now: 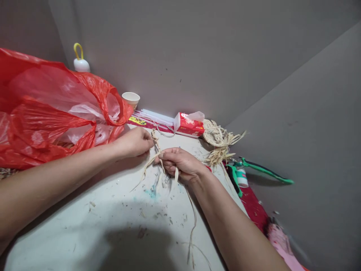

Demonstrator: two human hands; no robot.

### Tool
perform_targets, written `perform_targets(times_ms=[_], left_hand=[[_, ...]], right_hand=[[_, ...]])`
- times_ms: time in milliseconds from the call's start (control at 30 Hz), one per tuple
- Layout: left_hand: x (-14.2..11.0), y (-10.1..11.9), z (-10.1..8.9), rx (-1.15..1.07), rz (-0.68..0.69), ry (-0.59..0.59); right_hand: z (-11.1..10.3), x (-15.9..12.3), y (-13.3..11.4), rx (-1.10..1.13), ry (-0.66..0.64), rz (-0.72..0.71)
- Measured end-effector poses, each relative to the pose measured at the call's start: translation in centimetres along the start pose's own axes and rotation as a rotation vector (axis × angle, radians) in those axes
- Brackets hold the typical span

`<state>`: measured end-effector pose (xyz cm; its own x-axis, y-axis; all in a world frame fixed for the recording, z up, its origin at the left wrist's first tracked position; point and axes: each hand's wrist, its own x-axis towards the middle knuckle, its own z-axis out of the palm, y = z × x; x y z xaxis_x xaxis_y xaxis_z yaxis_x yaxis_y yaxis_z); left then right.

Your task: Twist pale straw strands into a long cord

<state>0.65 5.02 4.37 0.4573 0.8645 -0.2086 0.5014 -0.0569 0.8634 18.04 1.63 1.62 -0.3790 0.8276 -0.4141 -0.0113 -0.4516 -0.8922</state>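
Note:
A pale braid of straw-like strands [156, 140] runs between my two hands over the white table [118, 218]. My left hand [138, 142] is closed at the braid's upper left side, thumb and fingertips together on it. Pinched between thumb and fingers of my right hand [180, 162] are the strands at the braid's lower end. Loose strand ends hang down to the left and below the right fingers. One long thin strand [192, 222] trails from under the right hand toward the front of the table.
A red plastic bag [50, 124] fills the left side. Along the back are a paper cup [131, 98], white sticks [158, 116] and a red tissue pack [190, 124]. A coiled straw braid [216, 135], green-handled pliers [265, 170] and a white bottle [241, 178] lie right. Scraps dot the table.

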Motion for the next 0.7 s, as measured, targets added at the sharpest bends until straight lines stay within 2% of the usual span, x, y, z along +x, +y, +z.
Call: perform_targets(times_ms=[33, 67, 200, 267, 367, 467, 700], left_hand=[[0.3, -0.4, 0.1, -0.023, 0.025, 0.055], [0.5, -0.8, 0.3, -0.079, 0.014, 0.029], [0.3, -1.2, 2.0, -0.452, -0.138, -0.248], [0.0, -1.1, 2.4, -0.522, -0.180, -0.312], [-0.2, -1.0, 2.4, -0.410, -0.165, -0.302], [0.1, -1.3, 2.2, -0.246, -0.087, -0.254], [0.6, -1.7, 1.7, -0.030, 0.048, -0.189]], right_hand=[[0.0, 0.0, 0.0, -0.004, -0.008, -0.002], [0.0, 0.1, 0.0, -0.004, -0.012, -0.004], [-0.1, 0.2, 0.1, -0.006, -0.016, 0.007], [-0.3, 0.2, 0.1, -0.030, -0.024, 0.012], [-0.5, 0.1, 0.2, -0.071, -0.034, 0.012], [-0.7, 0.1, 0.2, -0.133, -0.052, 0.011], [-0.6, -0.1, 0.1, -0.397, -0.031, -0.021]])
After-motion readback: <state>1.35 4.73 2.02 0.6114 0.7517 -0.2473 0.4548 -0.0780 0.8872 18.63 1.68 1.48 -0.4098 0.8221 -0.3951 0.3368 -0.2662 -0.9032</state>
